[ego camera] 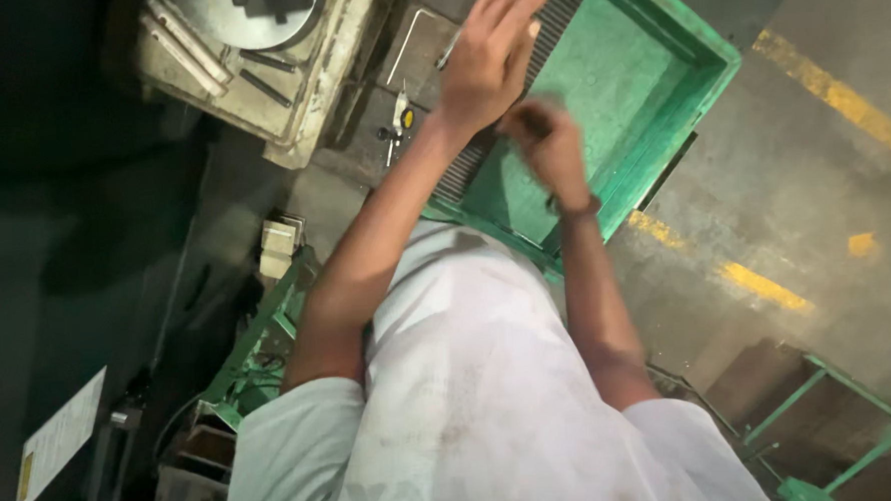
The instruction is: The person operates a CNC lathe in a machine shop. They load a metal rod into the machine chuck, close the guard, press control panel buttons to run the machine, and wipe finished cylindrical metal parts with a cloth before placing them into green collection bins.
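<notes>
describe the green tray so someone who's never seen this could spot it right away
Start at the concrete floor with the yellow line. Beside that line stands the green tray, a shallow flat metal pan with raised rims, under both hands, the left hand and the right hand. Its bright green stands out from the beige machine.

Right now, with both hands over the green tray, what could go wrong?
1. The right hand is blurred mid-motion around something small and dark; it might slip into the green tray.
2. The left hand reaches over the ribbed mat toward small tools; it could knock them.
</notes>
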